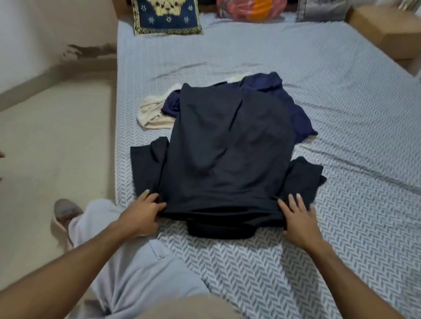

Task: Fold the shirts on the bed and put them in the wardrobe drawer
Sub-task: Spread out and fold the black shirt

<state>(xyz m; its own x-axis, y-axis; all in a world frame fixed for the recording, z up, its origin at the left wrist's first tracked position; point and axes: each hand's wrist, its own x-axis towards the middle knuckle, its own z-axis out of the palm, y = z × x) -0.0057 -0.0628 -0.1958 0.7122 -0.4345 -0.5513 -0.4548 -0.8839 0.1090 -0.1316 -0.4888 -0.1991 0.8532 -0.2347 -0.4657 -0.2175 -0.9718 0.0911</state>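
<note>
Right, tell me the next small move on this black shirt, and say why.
Probably fold one sleeve in over the back. The black shirt lies spread flat on the bed, collar toward the person, both sleeves sticking out sideways. The left hand and right hand each hold a shoulder corner, so the shirt looks squared up and ready. The navy shirt and cream shirt wait behind it.

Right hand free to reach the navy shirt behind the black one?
Probably not yet: the right hand grips the black shirt, which covers much of the navy shirt. Its right edge lies exposed.

A home bedroom: bed [331, 97] with cushions [164, 8].
</note>
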